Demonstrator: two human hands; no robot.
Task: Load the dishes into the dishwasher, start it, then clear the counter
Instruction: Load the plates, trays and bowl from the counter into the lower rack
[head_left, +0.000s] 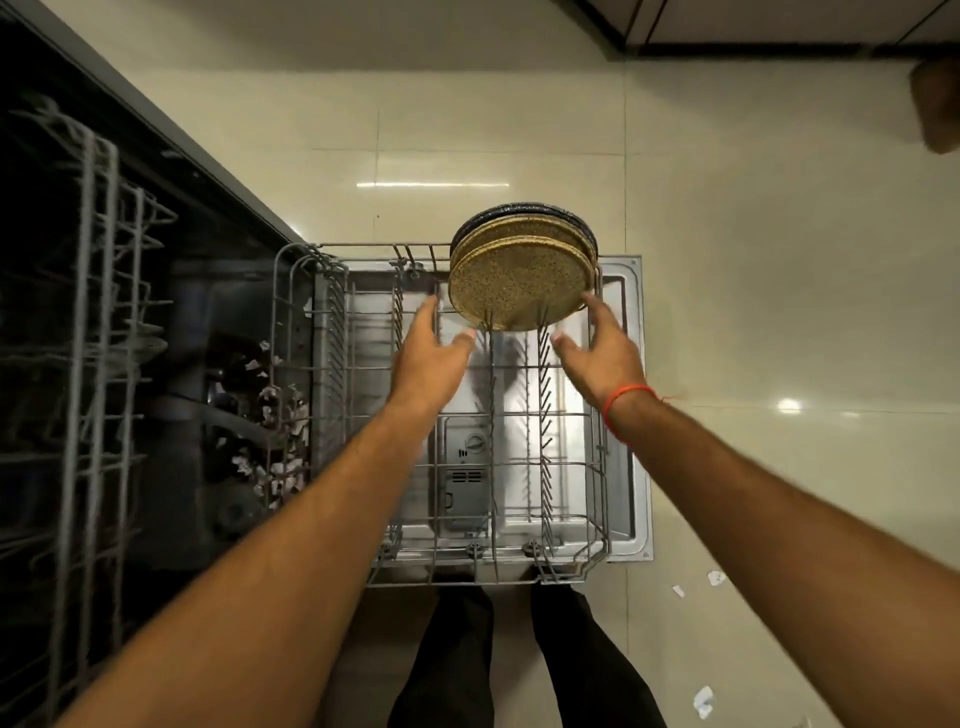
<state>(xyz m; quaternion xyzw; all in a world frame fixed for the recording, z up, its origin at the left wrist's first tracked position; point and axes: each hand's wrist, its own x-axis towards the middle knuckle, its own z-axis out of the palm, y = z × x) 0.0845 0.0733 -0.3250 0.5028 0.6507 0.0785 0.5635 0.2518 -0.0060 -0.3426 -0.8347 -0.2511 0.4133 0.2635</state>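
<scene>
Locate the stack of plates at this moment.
In the head view the plates stand on edge at the far right end of the pulled-out lower rack, just beyond both open hands, left and right.

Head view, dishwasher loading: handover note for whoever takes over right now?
Left hand: open, fingers straight, just left of the plates, holding nothing.
Right hand: open, at the plates' lower right edge, no grip visible.
Plates: several speckled tan ones with dark ones behind, standing on edge in the far right corner of the lower rack.
Lower rack is pulled out over the open dishwasher door; the rest of it holds no dishes.
Done: this batch of plates racked.
Left: any remaining dishes, push rack in, shut the door, start, clear the counter (not in view).
</scene>
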